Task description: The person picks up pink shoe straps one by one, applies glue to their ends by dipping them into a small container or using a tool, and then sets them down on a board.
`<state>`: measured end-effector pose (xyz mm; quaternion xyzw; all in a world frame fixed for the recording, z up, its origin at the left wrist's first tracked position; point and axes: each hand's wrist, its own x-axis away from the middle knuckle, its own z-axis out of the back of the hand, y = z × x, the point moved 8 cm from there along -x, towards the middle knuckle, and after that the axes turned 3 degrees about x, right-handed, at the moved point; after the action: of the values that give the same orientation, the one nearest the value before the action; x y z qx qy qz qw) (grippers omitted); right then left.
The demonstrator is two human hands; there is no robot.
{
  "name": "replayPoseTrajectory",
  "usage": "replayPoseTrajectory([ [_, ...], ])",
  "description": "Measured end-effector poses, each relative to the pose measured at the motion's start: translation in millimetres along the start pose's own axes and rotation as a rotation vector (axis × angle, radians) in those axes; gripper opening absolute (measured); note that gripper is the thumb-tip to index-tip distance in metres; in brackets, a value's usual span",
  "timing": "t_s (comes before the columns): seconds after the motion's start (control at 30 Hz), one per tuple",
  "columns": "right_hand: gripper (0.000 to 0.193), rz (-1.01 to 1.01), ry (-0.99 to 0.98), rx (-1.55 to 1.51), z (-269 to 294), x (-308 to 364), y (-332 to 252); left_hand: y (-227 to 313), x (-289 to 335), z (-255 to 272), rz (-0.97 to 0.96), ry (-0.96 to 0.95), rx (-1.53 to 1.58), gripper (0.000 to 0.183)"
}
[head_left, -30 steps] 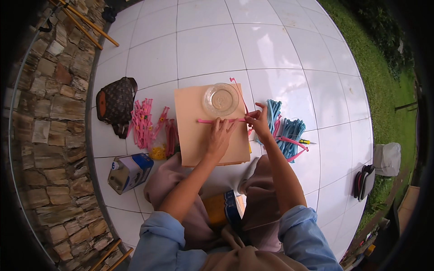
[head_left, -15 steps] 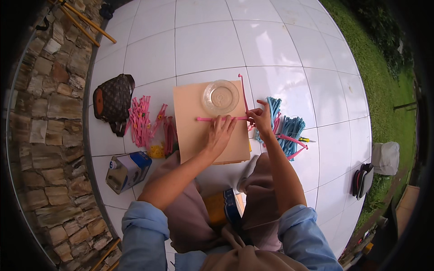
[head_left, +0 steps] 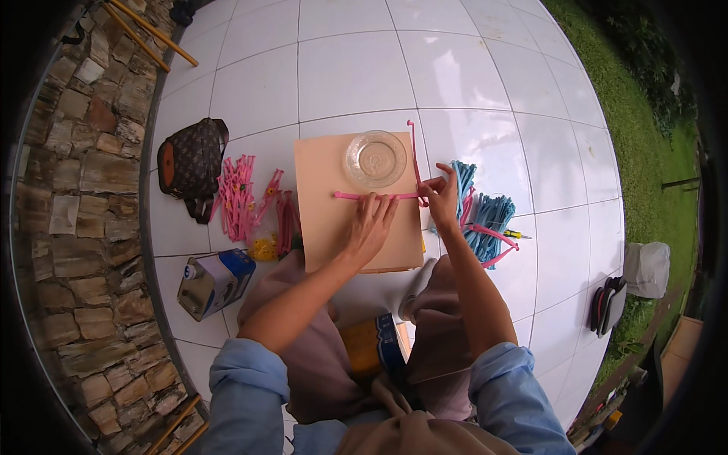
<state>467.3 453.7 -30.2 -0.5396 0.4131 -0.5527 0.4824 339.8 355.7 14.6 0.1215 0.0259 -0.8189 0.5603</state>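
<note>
A narrow pink strip (head_left: 349, 196) with a knobbed end lies across a tan board (head_left: 322, 227). My left hand (head_left: 369, 226) holds it down, fingertips pressed along its middle. At the strip's right end, my right hand (head_left: 438, 199) pinches with thumb and finger, its index finger raised. A second pink strip (head_left: 413, 152) with a hooked tip runs away from that pinch, at about a right angle to the first. The fingers cover the joint, so I cannot tell whether the two strips are attached. A clear glass dish (head_left: 376, 159) rests on the board just beyond the first strip.
Bundles of pink strips (head_left: 236, 189), a small yellow pile (head_left: 263, 248), a patterned bag (head_left: 191, 161) and a metal can (head_left: 216, 282) are on the left. Teal bundles (head_left: 493, 220), a bent pink piece (head_left: 497, 235) and a yellow-handled tool (head_left: 516, 234) lie right on the tiled floor.
The view has shifted slightly. Both hands keep their places on the pink strip, and the right index finger points up a little more.
</note>
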Motion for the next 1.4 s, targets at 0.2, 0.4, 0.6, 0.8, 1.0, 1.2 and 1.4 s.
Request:
replayPoseTrajectory([
  [0.2,0.048,0.101,0.073,0.098,1,5,-9,-1,-1,3,0.011,0.003,0.026,0.059],
  [0.4,0.045,0.139,0.112,0.137,1,8,-14,-1,-2,3,0.057,0.011,0.017,0.062],
  [0.6,0.044,0.029,0.088,0.076,-2,9,-11,-3,1,1,0.041,-0.018,-0.048,0.07],
  [0.8,0.043,-0.015,0.043,-0.005,6,0,9,5,-4,-8,0.052,-0.065,-0.158,0.078],
  [1.0,0.043,0.097,0.054,0.119,1,2,-4,1,-1,-4,0.06,-0.021,-0.061,0.064],
  [1.2,0.056,0.508,-0.029,0.667,-12,7,-40,-1,-2,-5,0.034,-0.01,0.067,0.058],
  [1.4,0.075,0.724,-0.372,0.984,-51,22,-79,-6,5,-13,-0.044,-0.016,0.052,0.048],
])
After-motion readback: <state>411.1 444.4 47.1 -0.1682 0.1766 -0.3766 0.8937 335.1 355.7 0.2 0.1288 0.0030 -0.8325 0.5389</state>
